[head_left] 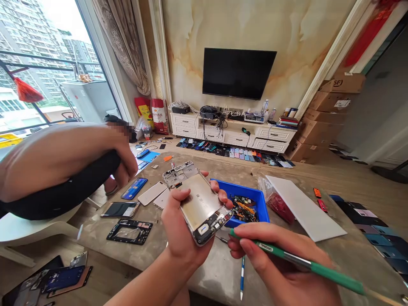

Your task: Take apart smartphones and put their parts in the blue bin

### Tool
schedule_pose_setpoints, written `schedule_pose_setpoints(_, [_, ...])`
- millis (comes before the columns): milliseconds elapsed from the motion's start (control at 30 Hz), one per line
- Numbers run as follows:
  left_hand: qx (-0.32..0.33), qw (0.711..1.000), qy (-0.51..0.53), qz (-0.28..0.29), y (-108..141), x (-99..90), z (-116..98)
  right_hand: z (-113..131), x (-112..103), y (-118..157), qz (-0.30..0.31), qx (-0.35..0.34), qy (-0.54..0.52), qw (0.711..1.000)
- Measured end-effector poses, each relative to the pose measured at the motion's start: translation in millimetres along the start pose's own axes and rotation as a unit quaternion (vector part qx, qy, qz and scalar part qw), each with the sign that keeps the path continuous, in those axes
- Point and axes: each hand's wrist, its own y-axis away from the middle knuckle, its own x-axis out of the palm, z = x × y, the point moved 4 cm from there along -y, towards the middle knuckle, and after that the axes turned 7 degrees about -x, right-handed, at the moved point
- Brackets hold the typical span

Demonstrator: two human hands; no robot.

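My left hand (181,229) is wrapped round an opened phone (199,199), its bare metal inner frame facing up and small parts showing at both ends. Between the thumb and fingers of my right hand (274,255) is a green screwdriver (331,276), its dark tip close to the phone's lower right corner. I cannot tell whether the tip touches the phone. Beneath my right hand a blue pen-like tool (242,276) lies on the table. Just behind the phone stands a blue bin (263,204) with small circuit parts and orange flex cables inside.
On the table (105,250) lie a black phone frame (129,231), a blue phone (135,188) and several other phones. A white board (302,208) leans over a red bag (280,208) at the right. To the left another person (70,165) crouches. Phone parts (63,278) lie on the floor.
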Motion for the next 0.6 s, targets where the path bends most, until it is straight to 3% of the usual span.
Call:
schedule_pose_setpoints(167, [0.016, 1.0, -0.021, 0.017, 2, 3.2, 0, 10, -7, -5, 0.07, -0.137, 0.096, 0.984])
schedule_pose_setpoints(267, [0.025, 0.999, -0.034, 0.016, 2, 3.8, 0, 12, -8, -4, 0.093, -0.185, 0.124, 0.97])
schedule_pose_setpoints(433, [0.037, 0.997, -0.057, 0.03, 5, 4.0, 1, 11, -9, -2, 0.105, -0.195, 0.142, 0.965])
schedule_pose_setpoints(600, [-0.01, 0.998, -0.055, 0.024, 14, 7.0, 9, 17, -16, -5, 0.054, -0.151, 0.191, 0.969])
